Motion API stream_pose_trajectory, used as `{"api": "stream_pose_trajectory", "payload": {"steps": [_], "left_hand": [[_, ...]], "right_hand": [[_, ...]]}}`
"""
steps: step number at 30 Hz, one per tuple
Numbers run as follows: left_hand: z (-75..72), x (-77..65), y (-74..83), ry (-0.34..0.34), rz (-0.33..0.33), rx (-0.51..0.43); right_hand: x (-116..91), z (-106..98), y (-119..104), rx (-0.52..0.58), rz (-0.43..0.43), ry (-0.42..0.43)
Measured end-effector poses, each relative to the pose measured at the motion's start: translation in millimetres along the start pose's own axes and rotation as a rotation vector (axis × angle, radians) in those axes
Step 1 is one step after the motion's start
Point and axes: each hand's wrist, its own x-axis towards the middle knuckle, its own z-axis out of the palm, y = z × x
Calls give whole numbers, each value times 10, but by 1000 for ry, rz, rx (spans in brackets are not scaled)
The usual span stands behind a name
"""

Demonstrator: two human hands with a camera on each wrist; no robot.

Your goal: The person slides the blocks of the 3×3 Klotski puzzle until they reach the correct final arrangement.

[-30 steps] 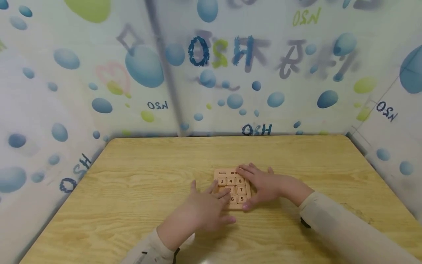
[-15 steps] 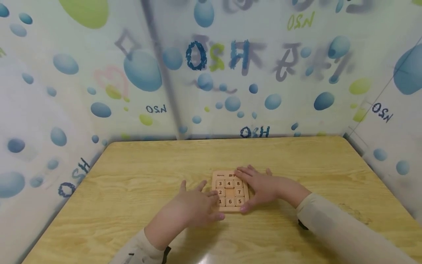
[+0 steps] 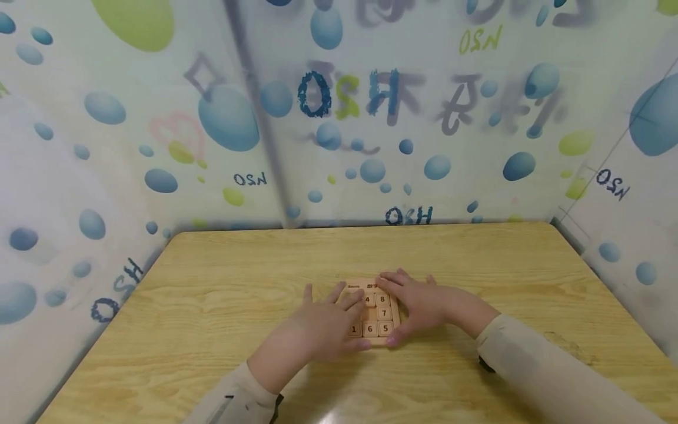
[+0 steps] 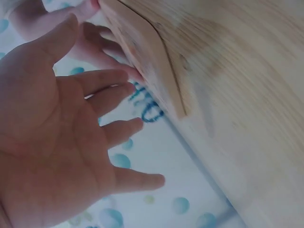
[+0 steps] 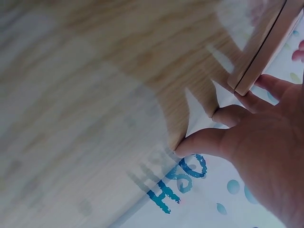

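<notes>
A wooden number slide puzzle [image 3: 369, 315] lies flat on the table, with tiles 4, 8, 7, 1, 6 and 5 showing and a bare square in its middle. My left hand [image 3: 320, 333] reaches over its left side with fingers spread, covering the tiles there. In the left wrist view that hand's palm [image 4: 57, 133] faces the camera, its fingertips near the puzzle's edge. With my right hand [image 3: 424, 303] I hold the puzzle's right side, fingers at the top corner and thumb at the bottom one. The right wrist view shows fingers [image 5: 278, 85] at the puzzle's corner.
The wood-grain table [image 3: 238, 265] spreads out on all sides of the puzzle. A wall covering [image 3: 328, 176] with blue and green drops and lettering stands behind the table and along its left and right sides.
My left hand first draws back left off the puzzle, uncovering tiles 2 and 1, then moves right over its left side again. The middle square, earlier holding tile 2, is now bare. My right hand stays put.
</notes>
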Motion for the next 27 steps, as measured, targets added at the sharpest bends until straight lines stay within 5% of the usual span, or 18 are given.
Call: {"api": "stream_pose_trajectory", "payload": {"steps": [9, 21, 27], "left_hand": [[-17, 14, 235, -80, 134, -11], [47, 162, 165, -31, 58, 57], [30, 175, 164, -18, 98, 44]], "right_hand": [[-5, -5, 19, -5, -4, -2], [1, 27, 7, 17, -13, -7], [-2, 7, 4, 11, -12, -4]]}}
